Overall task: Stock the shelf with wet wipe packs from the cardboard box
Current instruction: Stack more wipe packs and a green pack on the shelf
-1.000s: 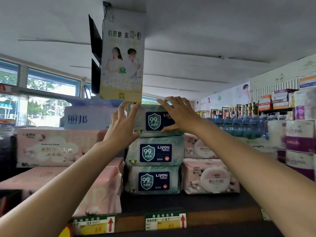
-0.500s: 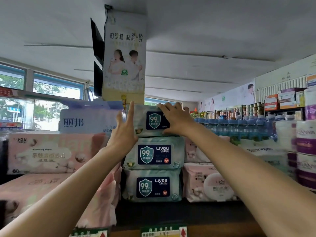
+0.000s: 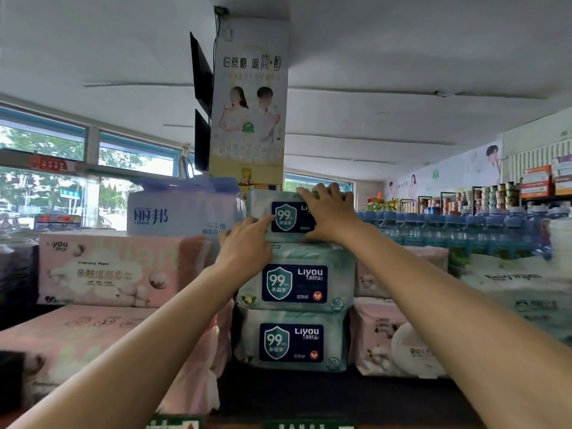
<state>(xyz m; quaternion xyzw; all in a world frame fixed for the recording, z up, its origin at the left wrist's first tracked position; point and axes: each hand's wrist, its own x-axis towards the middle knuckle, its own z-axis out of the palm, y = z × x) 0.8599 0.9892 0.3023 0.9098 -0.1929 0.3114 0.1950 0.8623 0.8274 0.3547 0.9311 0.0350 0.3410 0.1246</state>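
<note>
Head view, store shelf (image 3: 325,397) at chest height. Top pack (image 3: 266,205) seated on a stack of two like packs: middle pack (image 3: 294,283) and bottom pack (image 3: 291,342), labels facing out, edges roughly in line. Right hand (image 3: 329,213) laid over the top pack's front right part, fingers curled over its upper edge, gripping. Left hand (image 3: 246,246) at the pack's lower left corner, fingers fairly straight and close together, tips touching the label edge; pressing rather than grasping, as far as visible. Pink packs (image 3: 399,345) just right of the stack, pink tissue bundles (image 3: 117,274) to the left, a white tissue bale (image 3: 182,215) behind them, bottled water (image 3: 464,227) farther right. Cardboard box out of frame, so remaining stock impossible to judge. Progress, judged from the arrangement: three packs on the shelf in one column, the third being squared up and not yet released. Left to do, probably: letting go of the top pack, then fetching further packs if any remain. Room for a second column beside the stack looks scant; column height near the hanging poster (image 3: 249,97), so further stacking here seems limited. Tall soft stack, some risk of leaning.
</note>
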